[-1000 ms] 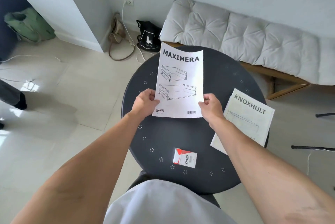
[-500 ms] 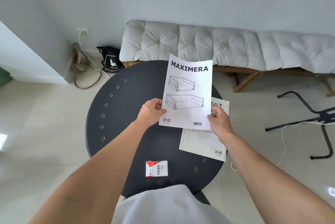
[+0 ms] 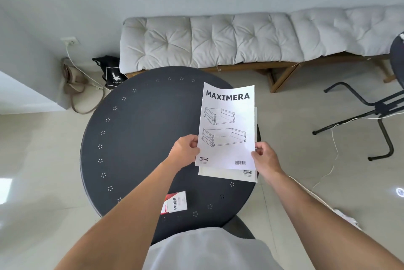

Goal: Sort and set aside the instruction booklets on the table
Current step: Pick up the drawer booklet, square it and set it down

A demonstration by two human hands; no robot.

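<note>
A white booklet titled MAXIMERA (image 3: 227, 130), with two drawer drawings on its cover, is held over the right side of the round dark table (image 3: 140, 138). My left hand (image 3: 184, 150) pinches its lower left edge and my right hand (image 3: 265, 157) pinches its lower right edge. Directly beneath it lies a second, cream-white booklet (image 3: 227, 175); only its bottom strip with a logo and a thin right margin show. A small red and white VESS leaflet (image 3: 175, 202) lies on the table near its front edge.
A wooden bench with a grey tufted cushion (image 3: 240, 38) stands along the wall behind the table. A black bag (image 3: 112, 73) and a tan bag with a cable sit on the floor at the left. A black metal stand (image 3: 376, 114) and white cable lie right.
Both hands have carried the MAXIMERA booklet from the table's middle to the right, over the KNOXHULT booklet, which it now almost fully covers. The camera has also swung rightwards.
</note>
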